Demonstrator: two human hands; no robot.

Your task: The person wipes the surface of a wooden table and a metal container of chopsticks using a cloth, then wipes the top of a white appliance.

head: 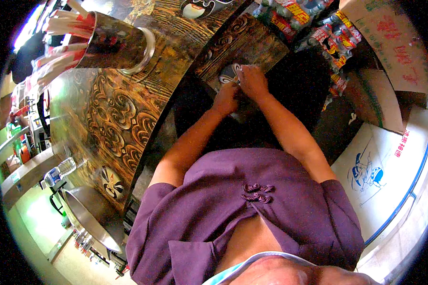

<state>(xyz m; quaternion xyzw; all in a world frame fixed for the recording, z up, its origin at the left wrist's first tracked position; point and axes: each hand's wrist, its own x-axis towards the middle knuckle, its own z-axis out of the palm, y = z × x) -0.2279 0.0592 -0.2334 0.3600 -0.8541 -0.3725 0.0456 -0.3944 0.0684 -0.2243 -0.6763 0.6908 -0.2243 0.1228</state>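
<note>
My left hand (226,98) and my right hand (252,82) are close together in front of my belly, fingers curled. They are over the near edge of a low wood-patterned seat or bench top (251,44). A printed mask motif (229,73) on that surface shows beside my fingers, partly covered by them. Whether either hand pinches something small cannot be made out, as the backs of the hands hide the fingertips. Deep shadow lies beneath both wrists. On the left stands a larger table (128,117) with carved-look scroll patterns.
A metal-rimmed cylinder (116,42) holds wrapped chopsticks (69,26) on the table. Lower left are a steel basin (92,217) and a plastic bottle (60,171). Shrink-wrapped bottle packs (337,42), a cardboard box (388,42) and a white box (374,181) bearing writing line the right.
</note>
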